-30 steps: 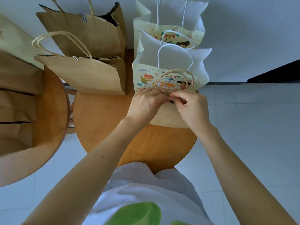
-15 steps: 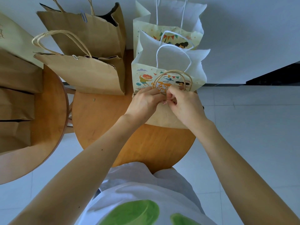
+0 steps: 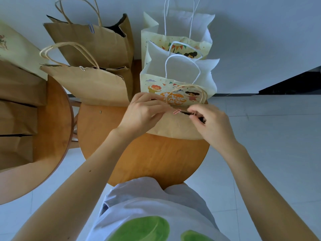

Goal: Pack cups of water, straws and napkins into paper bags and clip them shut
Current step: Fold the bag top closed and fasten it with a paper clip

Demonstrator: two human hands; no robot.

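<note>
Two round wooden tables on pale tiled floor (image 3: pixel 260 153). On the centre table (image 3: pixel 156 162): tan bag (image 3: pixel 175 126) at near right; just behind it, printed bag (image 3: pixel 152 84), then second printed bag (image 3: pixel 151 39) farther back; at far left, brown bag (image 3: pixel 97 87) with taller brown bag (image 3: pixel 104 46) behind. On the left table (image 3: pixel 52 129): more bags (image 3: pixel 17 115), side by side.

Likely home room: round wooden table (image 3: pixel 156 162), white tiled floor (image 3: pixel 269 136), plain wall (image 3: pixel 260 40).
</note>
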